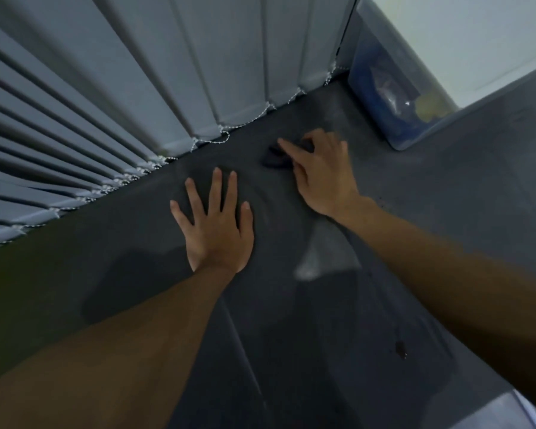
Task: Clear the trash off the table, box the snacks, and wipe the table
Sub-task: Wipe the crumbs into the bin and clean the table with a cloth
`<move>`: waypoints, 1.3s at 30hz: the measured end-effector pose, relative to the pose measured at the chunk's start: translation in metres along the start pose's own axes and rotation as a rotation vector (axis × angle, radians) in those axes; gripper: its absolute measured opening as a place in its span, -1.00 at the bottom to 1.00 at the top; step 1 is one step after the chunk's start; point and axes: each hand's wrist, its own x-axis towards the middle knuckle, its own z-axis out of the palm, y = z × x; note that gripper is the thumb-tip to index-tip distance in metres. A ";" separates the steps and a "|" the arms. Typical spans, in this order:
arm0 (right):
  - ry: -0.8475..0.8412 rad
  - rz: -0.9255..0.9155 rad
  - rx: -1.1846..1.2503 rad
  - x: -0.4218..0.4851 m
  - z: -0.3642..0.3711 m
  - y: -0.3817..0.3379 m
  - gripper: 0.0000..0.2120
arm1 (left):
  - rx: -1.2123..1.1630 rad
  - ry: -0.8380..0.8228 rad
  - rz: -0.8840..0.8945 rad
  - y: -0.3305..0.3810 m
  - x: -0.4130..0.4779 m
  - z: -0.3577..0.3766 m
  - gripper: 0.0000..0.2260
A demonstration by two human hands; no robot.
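Here left hand lies flat; right hand clutches cloth.

A matt dark grey cloth cover lies creased over the table. A small dark rag on it looks soft and crumpled. Behind, fabric blind slats look smooth and matt, linked by a beaded chain. A clear glossy plastic box holds shiny wrappers.

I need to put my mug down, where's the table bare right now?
Bare: the near table between both forearms, and the far right stretch below the clear plastic box. Crowded: the middle by the blinds, where the left hand lies flat and the right hand presses a dark cloth.
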 end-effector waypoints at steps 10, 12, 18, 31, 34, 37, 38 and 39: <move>-0.011 0.215 0.040 0.037 0.006 -0.033 -0.53 | 0.015 0.019 0.003 0.000 0.001 -0.001 -0.46; -0.075 -0.047 0.067 0.022 0.006 -0.029 -0.54 | 0.014 0.013 0.001 -0.001 0.002 -0.002 -0.47; 0.032 0.363 -0.036 0.030 -0.006 0.009 -0.55 | -0.003 0.015 0.001 -0.002 0.001 -0.002 -0.47; 0.080 0.406 0.033 -0.076 -0.030 0.004 -0.58 | -0.065 0.019 0.075 0.002 -0.001 -0.006 -0.49; 0.068 0.380 0.084 -0.106 -0.029 -0.027 -0.56 | -0.100 0.062 0.232 0.001 -0.005 -0.006 -0.51; -0.030 0.129 0.102 -0.143 -0.036 -0.039 -0.56 | -0.117 0.090 0.287 -0.001 -0.009 -0.007 -0.46; -0.046 0.076 0.096 -0.151 -0.040 -0.032 -0.56 | -0.121 0.091 0.295 -0.001 -0.010 -0.008 -0.44; -0.035 0.071 0.086 -0.155 -0.043 -0.022 -0.57 | -0.122 0.091 0.303 0.000 -0.011 -0.009 -0.43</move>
